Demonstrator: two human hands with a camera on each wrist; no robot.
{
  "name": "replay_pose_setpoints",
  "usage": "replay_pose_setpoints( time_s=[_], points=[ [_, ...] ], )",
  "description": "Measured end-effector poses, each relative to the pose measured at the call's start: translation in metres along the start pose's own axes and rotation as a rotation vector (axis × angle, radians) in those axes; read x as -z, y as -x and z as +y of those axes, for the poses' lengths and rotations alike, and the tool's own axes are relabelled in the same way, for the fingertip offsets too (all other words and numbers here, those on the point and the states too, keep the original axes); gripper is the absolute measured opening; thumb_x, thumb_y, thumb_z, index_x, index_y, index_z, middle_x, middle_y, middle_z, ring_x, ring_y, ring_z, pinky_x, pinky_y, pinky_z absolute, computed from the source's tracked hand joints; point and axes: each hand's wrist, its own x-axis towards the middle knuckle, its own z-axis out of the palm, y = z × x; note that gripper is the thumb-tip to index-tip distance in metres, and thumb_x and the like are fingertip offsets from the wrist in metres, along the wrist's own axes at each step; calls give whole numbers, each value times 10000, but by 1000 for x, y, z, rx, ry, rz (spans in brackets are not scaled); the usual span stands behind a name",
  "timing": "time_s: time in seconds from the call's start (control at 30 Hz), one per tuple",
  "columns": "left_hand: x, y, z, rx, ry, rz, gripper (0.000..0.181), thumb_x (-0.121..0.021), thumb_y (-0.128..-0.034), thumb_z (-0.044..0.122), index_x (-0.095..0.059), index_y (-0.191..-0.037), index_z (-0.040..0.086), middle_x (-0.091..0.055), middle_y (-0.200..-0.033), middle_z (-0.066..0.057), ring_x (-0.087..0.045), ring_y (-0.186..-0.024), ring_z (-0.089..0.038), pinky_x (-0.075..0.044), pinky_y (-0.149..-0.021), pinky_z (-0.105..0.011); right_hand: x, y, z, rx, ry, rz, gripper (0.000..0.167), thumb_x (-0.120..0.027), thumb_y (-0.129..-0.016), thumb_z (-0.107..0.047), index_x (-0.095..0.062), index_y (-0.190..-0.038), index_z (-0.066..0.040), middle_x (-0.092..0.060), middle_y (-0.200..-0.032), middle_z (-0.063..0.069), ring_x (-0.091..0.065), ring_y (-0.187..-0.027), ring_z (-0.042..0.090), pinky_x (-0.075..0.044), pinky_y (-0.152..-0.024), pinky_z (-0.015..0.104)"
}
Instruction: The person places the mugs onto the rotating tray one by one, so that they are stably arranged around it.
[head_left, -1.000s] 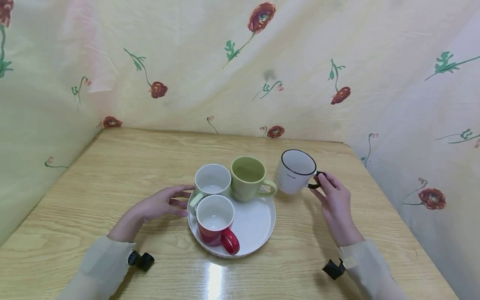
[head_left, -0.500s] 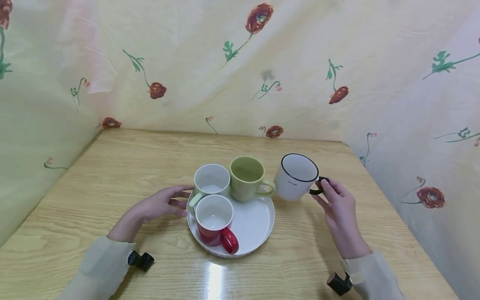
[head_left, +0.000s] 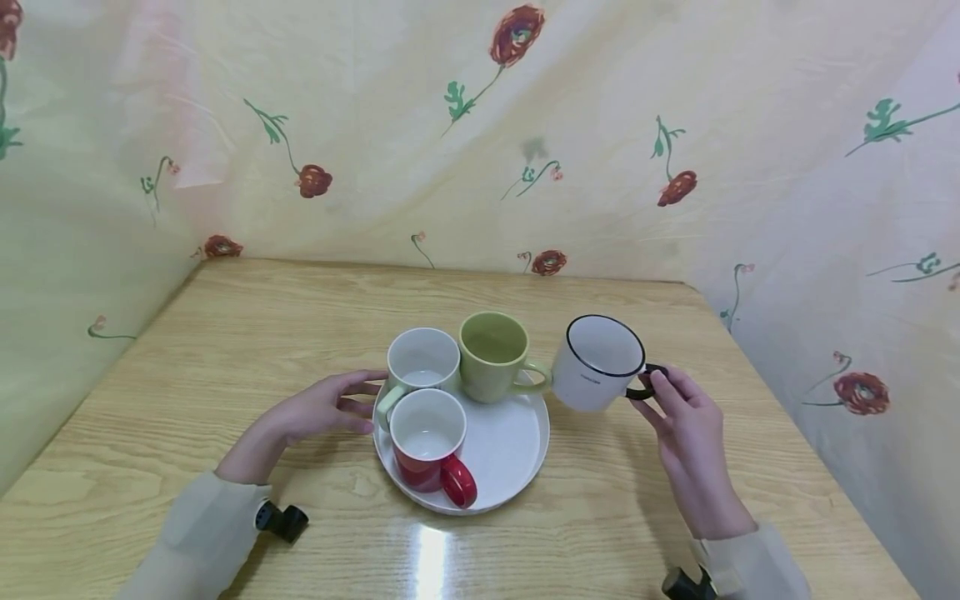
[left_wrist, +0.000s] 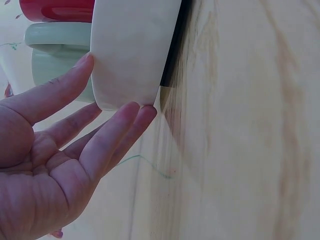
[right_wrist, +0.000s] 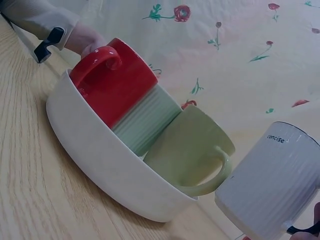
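A deep round white dish (head_left: 517,467) holds a red mug (head_left: 418,468), a pale green mug (head_left: 424,354) and a yellow-green mug (head_left: 491,379). To its right is a white mug (head_left: 588,379) with a black rim, whose black handle my right hand (head_left: 688,433) pinches. In the right wrist view this white mug (right_wrist: 272,180) appears raised beside the dish, and the lettering "concise" shows on it. My left hand (head_left: 315,408) rests its fingertips against the dish's left side. In the left wrist view those fingers (left_wrist: 107,142) look extended, touching the dish wall (left_wrist: 132,55).
All stands on a wooden table (head_left: 300,533). A flowered cloth (head_left: 420,125) hangs behind it and along both sides. The yellow-green mug's handle (head_left: 536,379) juts over the dish rim toward the white mug. Each sleeve carries a small black device (head_left: 281,521).
My right hand has drawn the white mug toward me and a little to the right. The left hand, the dish and its mugs stay where they were.
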Motion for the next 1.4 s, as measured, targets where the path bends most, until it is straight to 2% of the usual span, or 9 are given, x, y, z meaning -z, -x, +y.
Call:
replay_pose_setpoints(
  time_s=[0.67, 0.87, 1.1, 1.4],
  points=[
    [0, 0, 1, 2, -6, -2, 721, -665, -889, 45, -277, -1491, -34, -359, -1458, -360, -501, -1268, -480, -536, -977, -404, 5, 18, -7, 53, -57, -95, 183, -546, -954, 3, -719, -948, -60, -692, -911, 14, -694, -884, 106, -610, -778, 292],
    [0, 0, 1, 3, -2, 3, 726, -668, -885, 41, -276, -1491, -36, -360, -1456, -362, -501, -1266, -481, -540, -972, -396, 3, 23, -7, 42, -64, -123, 210, -526, -961, 19, -720, -927, -52, -696, -899, 27, -705, -850, 120, -613, -767, 301],
    [0, 0, 2, 12, -3, 14, 736, -670, -882, 35, -270, -1496, -25, -375, -1442, -364, -518, -1253, -473, -546, -962, -398, 2, 28, -3, 47, -96, -192, 270, -469, -977, 49, -719, -930, -40, -707, -897, 50, -711, -850, 141, -614, -774, 314],
    [-1, 1, 3, 15, -7, 39, 789, -711, -853, 56, -261, -1496, -25, -416, -1368, -359, -533, -1230, -474, -559, -935, -381, -9, 31, 7, 37, -19, -225, 277, -482, -979, 29, -726, -916, -85, -708, -888, -1, -691, -868, 97, -611, -777, 302]
  ],
)
